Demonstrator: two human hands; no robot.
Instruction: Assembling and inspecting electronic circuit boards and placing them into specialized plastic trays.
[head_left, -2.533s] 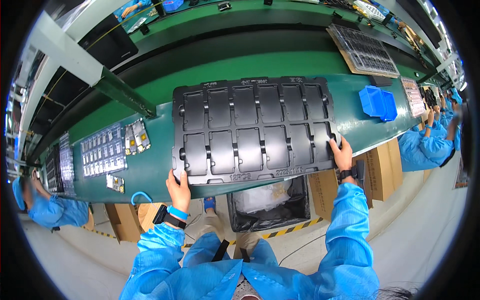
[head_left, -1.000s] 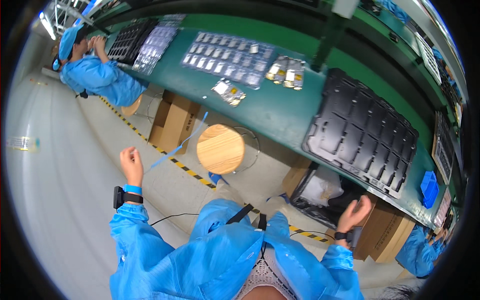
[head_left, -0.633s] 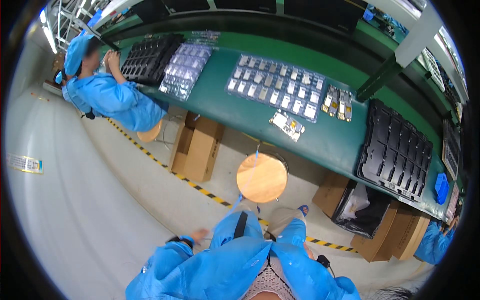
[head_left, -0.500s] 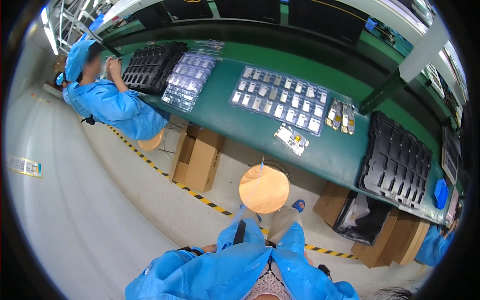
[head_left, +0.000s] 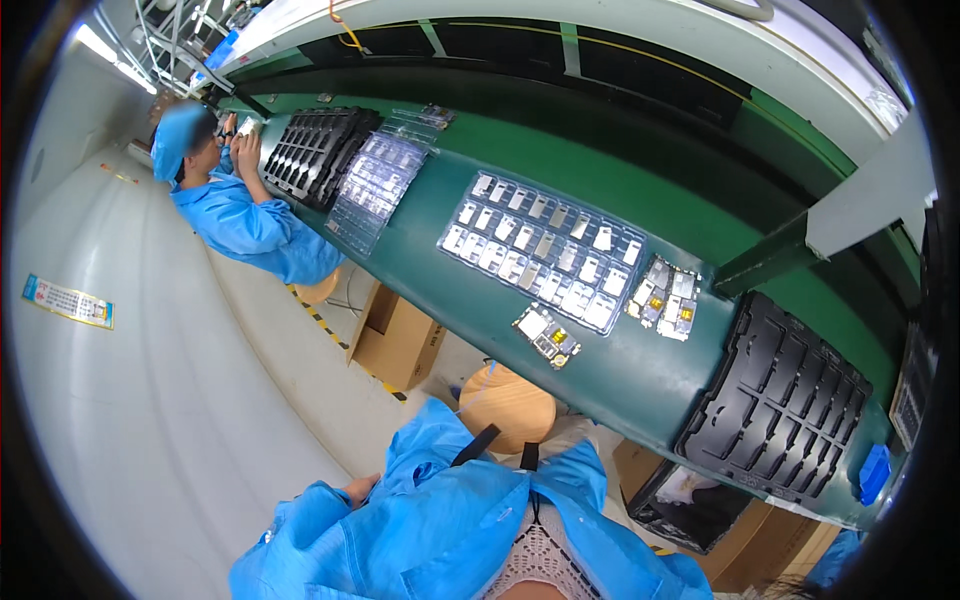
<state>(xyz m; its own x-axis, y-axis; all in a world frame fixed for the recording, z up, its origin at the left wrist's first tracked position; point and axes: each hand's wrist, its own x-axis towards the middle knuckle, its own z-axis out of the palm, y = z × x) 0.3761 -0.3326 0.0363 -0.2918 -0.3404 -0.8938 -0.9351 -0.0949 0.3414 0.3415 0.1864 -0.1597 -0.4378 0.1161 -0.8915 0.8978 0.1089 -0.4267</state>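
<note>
A clear tray [head_left: 606,322] of small metal parts, set in 3 rows, lies on a green counter [head_left: 650,390]. Of the wearer's hands, only part of the left hand [head_left: 362,488] shows, beside the blue coat, well apart from the clear tray and nearer the wearer; I cannot tell whether it is clenched, released or grasping something. The right hand is out of view, so its state cannot be told.

Just to the right of the clear tray lie 2 circuit boards [head_left: 663,298]; 1 loose board [head_left: 547,335] lies just in front of it. A round wooden stool [head_left: 508,408] stands below the clear tray at the counter's front edge, partly covered by the wearer's clothes.

Farther right of the clear tray, past a thick post [head_left: 765,267] that stands in between, is a black moulded tray [head_left: 757,372], with a blue bin [head_left: 874,474] beyond it. Left of the clear tray are more clear trays [head_left: 375,185], then black trays [head_left: 320,150], and a seated co-worker [head_left: 245,230] in blue. Below and left is an open cardboard box [head_left: 400,345].
</note>
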